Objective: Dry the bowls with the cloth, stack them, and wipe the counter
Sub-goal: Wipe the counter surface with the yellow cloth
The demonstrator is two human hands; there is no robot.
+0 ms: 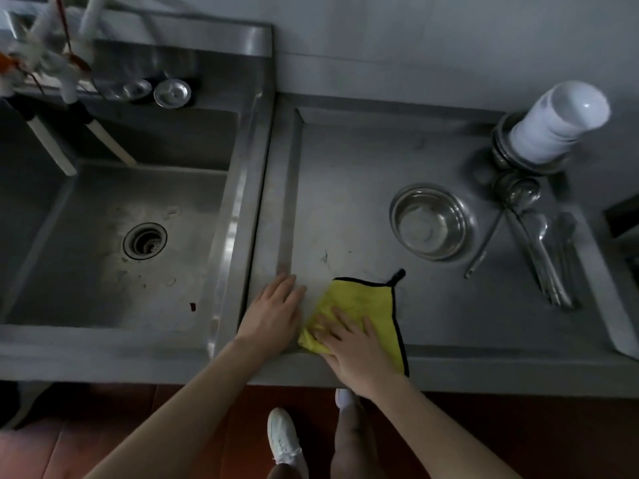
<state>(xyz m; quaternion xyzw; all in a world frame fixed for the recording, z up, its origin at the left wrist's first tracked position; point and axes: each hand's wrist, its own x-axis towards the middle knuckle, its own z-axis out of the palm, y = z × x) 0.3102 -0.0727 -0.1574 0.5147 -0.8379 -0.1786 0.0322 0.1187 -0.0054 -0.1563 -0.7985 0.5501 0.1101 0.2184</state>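
Observation:
A yellow cloth (366, 302) with black trim lies on the steel counter (345, 202) near its front edge. My right hand (352, 350) presses flat on the cloth with fingers spread. My left hand (273, 316) rests flat on the counter just left of the cloth, beside the ridge next to the sink. A steel bowl (430, 221) stands upright on the counter to the right. At the back right a stack of white bowls (556, 122) sits upside down on steel dishes (501, 150).
A deep sink (114, 229) with a drain fills the left side, with white pipes and a strainer behind it. A ladle (515, 195) and several utensils (549, 257) lie at the right of the counter. A dark object sits at the far right edge.

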